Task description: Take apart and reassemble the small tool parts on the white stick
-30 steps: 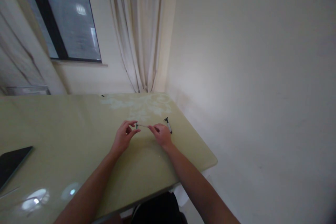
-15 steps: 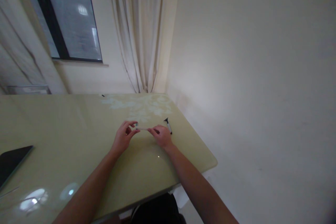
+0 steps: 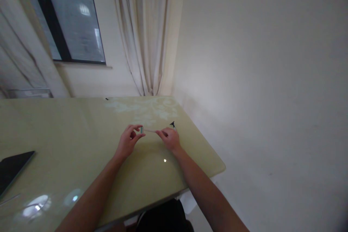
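Observation:
Between the thumb and fingers of my left hand (image 3: 129, 140) is a small dark-rimmed piece (image 3: 141, 130), held upright; it looks like a razor head, though it is too small to be sure. My right hand (image 3: 169, 138) pinches a thin pale stick (image 3: 149, 131), whose left end reaches close to the small piece. Whether the two touch I cannot tell. Just behind my right hand lies a black razor (image 3: 172, 124) on the table, its handle mostly hidden by the hand.
The pale green table (image 3: 67, 134) has its right edge beside a bare wall (image 3: 258, 79). A dark flat object (image 3: 15, 168) lies at the left. A tiny black item (image 3: 107, 99) sits near the back edge. A black chair (image 3: 165, 217) stands below the front edge.
My right hand has moved slightly right and up with the stick, and now covers more of the razor's handle. My left hand has hardly moved; the small piece shows more clearly.

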Available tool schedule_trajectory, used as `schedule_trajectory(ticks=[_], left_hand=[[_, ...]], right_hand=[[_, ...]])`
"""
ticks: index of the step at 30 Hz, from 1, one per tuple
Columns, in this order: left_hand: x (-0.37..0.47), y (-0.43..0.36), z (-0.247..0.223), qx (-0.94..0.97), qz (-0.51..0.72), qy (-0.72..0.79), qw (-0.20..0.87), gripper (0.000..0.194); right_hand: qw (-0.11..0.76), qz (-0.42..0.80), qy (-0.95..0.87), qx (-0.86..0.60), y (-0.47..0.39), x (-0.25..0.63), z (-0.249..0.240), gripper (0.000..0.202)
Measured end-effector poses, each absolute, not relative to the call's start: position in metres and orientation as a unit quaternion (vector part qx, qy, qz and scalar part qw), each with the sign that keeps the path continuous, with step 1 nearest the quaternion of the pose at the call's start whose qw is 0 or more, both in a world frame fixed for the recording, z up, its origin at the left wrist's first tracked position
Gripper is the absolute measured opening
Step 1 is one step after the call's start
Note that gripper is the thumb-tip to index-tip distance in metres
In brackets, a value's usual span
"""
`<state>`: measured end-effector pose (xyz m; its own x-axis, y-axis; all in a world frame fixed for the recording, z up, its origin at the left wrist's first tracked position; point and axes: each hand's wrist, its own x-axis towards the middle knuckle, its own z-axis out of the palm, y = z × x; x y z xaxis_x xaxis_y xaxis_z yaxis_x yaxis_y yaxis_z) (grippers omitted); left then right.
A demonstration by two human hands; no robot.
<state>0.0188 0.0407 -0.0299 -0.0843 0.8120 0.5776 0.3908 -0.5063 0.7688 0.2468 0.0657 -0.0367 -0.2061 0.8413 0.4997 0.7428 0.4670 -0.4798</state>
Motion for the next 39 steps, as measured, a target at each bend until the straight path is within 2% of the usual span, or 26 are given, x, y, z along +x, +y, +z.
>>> schedule_trajectory(ticks=[10,15,19,24,29,39], left_hand=[[0.0201,0.0398,-0.0285,0.657,0.566,0.463,0.183,0.034],[0.0196,0.0404,-0.0297,0.647,0.577,0.466,0.179,0.034],[0.0180,0.0415,-0.0309,0.645,0.578,0.468,0.178,0.034],[0.0174,0.0415,-0.0313,0.641,0.581,0.470,0.177,0.034],[0.0193,0.0394,-0.0289,0.646,0.576,0.465,0.186,0.034],[0.0177,0.0396,-0.0282,0.640,0.581,0.472,0.174,0.035]], right_hand=[[0.371,0.088,-0.793,-0.476,0.0630,0.2451,-0.0354,0.070],[0.369,0.074,-0.766,-0.521,0.0646,0.2452,-0.0373,0.071],[0.365,0.085,-0.792,-0.482,0.0652,0.2459,-0.0364,0.069],[0.362,0.072,-0.768,-0.523,0.0652,0.2473,-0.0349,0.072],[0.366,0.087,-0.791,-0.482,0.0620,0.2442,-0.0336,0.069],[0.358,0.079,-0.789,-0.493,0.0627,0.2457,-0.0332,0.068]])
